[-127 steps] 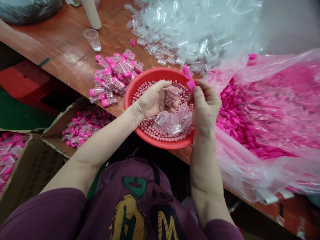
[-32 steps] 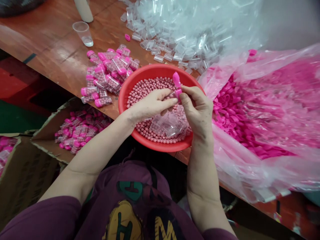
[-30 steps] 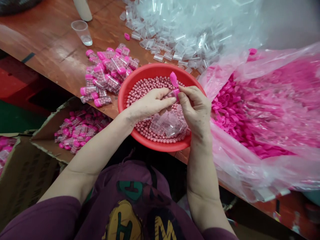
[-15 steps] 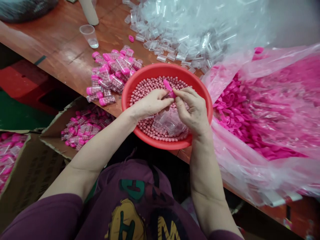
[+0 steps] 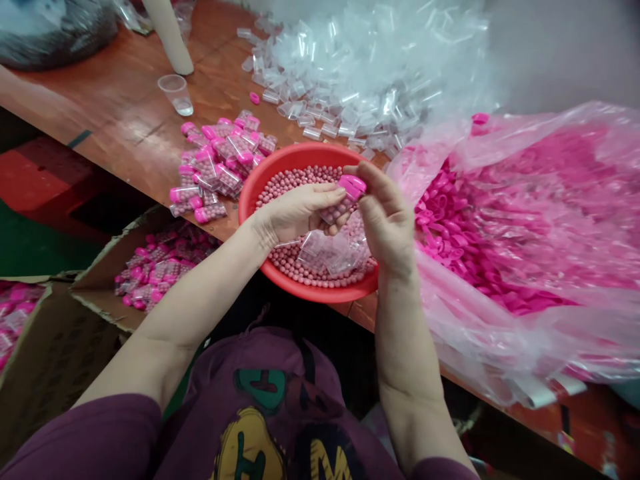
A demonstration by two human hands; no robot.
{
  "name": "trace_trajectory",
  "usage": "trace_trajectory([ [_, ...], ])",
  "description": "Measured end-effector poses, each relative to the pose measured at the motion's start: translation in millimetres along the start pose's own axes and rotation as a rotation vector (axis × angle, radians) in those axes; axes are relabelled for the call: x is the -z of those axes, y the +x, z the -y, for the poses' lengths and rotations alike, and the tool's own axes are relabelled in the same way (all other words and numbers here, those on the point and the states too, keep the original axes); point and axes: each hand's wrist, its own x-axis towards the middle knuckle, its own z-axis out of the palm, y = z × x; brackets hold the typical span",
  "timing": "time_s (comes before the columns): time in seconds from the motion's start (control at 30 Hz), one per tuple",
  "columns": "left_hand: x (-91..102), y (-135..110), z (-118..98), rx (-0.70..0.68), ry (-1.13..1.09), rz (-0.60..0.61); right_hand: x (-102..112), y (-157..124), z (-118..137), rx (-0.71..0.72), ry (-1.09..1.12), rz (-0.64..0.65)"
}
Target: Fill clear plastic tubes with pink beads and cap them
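My left hand (image 5: 300, 210) holds a small clear plastic bottle (image 5: 332, 212) of pink beads, tilted above a red basin. On its upper end sits a bright pink cap (image 5: 353, 186), lid folded over. Fingertips and thumb of my right hand (image 5: 387, 217) are at the cap's right end, curled around its edge; their exact contact is partly hidden. Below both hands, the red basin (image 5: 250, 180) contains loose pink beads (image 5: 287, 180) and several empty clear bottles (image 5: 333, 252).
Filled pink-capped bottles (image 5: 215, 160) lie left of the basin; more fill a cardboard box (image 5: 100, 293) below. Empty clear bottles (image 5: 350, 73) are heaped behind. To the right lies an open plastic bag (image 5: 450, 333) of pink caps (image 5: 445, 213). A plastic cup (image 5: 175, 93) stands back left.
The cap's raised flap is now folded down. My left hand has turned the bottle so its beads show, and my right fingers have shifted to the cap's right end.
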Motion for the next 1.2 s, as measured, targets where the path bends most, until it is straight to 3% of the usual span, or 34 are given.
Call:
trace_trajectory([
  [0.13, -0.2, 2, 0, -0.007, -0.035, -0.1, -4, -5, -17, 0.122, -0.369, 0.131],
  [0.27, -1.7, 2, 0, 0.006, -0.043, -0.069, -8, -8, -25, 0.195, -0.551, 0.03],
  [0.53, -2.8, -1, 4, -0.097, 0.032, -0.038, -12, -9, -17, 0.322, -0.656, -0.039],
  [0.77, -13.1, 2, 8, -0.306, 0.497, -0.294, -16, -6, -27, 0.304, -0.795, -0.111],
  [0.9, -9.1, 3, 15, -0.403, 0.737, -0.345, -16, -5, -27, 0.307, -0.82, -0.124],
  [1.07, -7.0, 6, 17, -0.357, 0.714, -0.367, -14, -2, -29, 0.301, -0.873, -0.094],
  [1.2, -18.5, 9, 15, -0.327, 0.602, -0.403, -16, 1, -31, 0.277, -0.874, -0.072],
])
